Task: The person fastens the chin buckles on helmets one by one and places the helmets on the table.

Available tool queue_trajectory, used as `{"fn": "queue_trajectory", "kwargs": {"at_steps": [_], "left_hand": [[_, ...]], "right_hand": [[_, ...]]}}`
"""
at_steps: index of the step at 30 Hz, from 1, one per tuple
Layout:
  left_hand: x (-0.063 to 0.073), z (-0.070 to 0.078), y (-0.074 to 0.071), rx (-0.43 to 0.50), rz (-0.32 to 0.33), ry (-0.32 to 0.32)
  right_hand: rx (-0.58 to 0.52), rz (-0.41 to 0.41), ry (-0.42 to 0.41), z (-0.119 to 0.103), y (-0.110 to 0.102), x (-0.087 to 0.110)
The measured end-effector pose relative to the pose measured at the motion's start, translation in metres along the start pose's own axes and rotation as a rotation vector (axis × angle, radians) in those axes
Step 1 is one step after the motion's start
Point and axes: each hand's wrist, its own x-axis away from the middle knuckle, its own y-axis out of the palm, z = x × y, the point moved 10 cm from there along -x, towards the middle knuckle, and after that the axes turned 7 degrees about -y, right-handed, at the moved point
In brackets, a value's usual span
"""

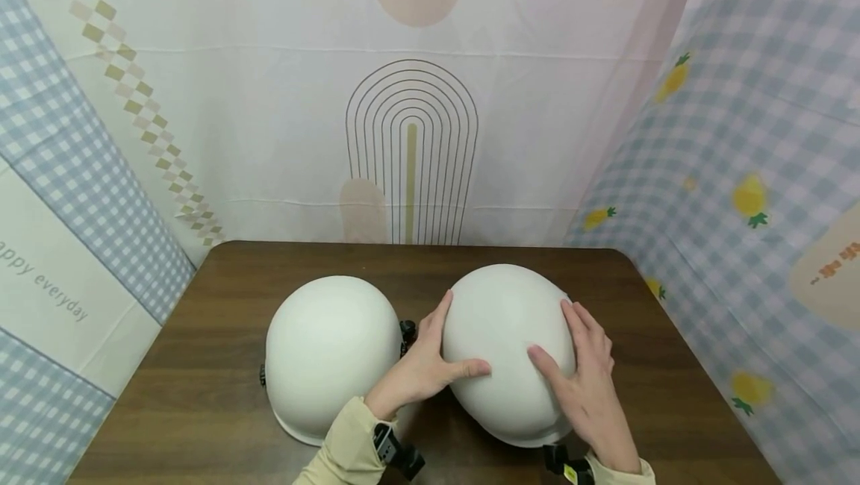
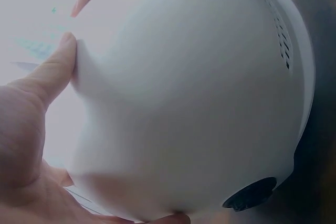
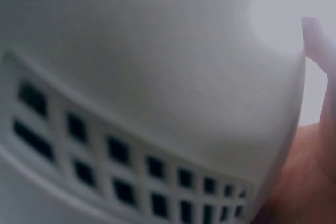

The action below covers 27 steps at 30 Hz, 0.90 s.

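Two smooth white helmets lie dome-up on the table. My left hand holds the left side of the right-hand helmet, its thumb laid on the dome. On the opposite side my right hand grips the same helmet, fingers along the side and thumb on the shell. The left wrist view shows a slotted vent near the rim and a dark rounded part low on the shell. Rows of vent holes appear close up in the right wrist view. The inside of the helmet is hidden.
The other white helmet stands to the left, beside my left forearm, with a small black fitting on its right side. The brown wooden table ends in front of a patterned cloth. Checked cloth hangs along the right.
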Motion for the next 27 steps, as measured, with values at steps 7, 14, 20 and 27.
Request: {"fn": "queue_trajectory", "kwargs": {"at_steps": [7, 14, 20, 27], "left_hand": [[-0.001, -0.004, 0.002, -0.016, 0.000, -0.029], [-0.002, -0.005, 0.002, -0.026, 0.004, -0.031], [-0.002, -0.005, 0.003, -0.030, 0.004, -0.033], [-0.003, -0.005, 0.003, -0.043, 0.006, -0.028]], "right_hand": [[-0.028, -0.034, 0.055, 0.008, 0.004, 0.000], [-0.034, -0.064, 0.110, 0.016, 0.008, 0.001], [-0.045, -0.068, 0.118, 0.017, 0.010, 0.000], [-0.050, -0.074, 0.124, 0.019, 0.012, 0.000]]}}
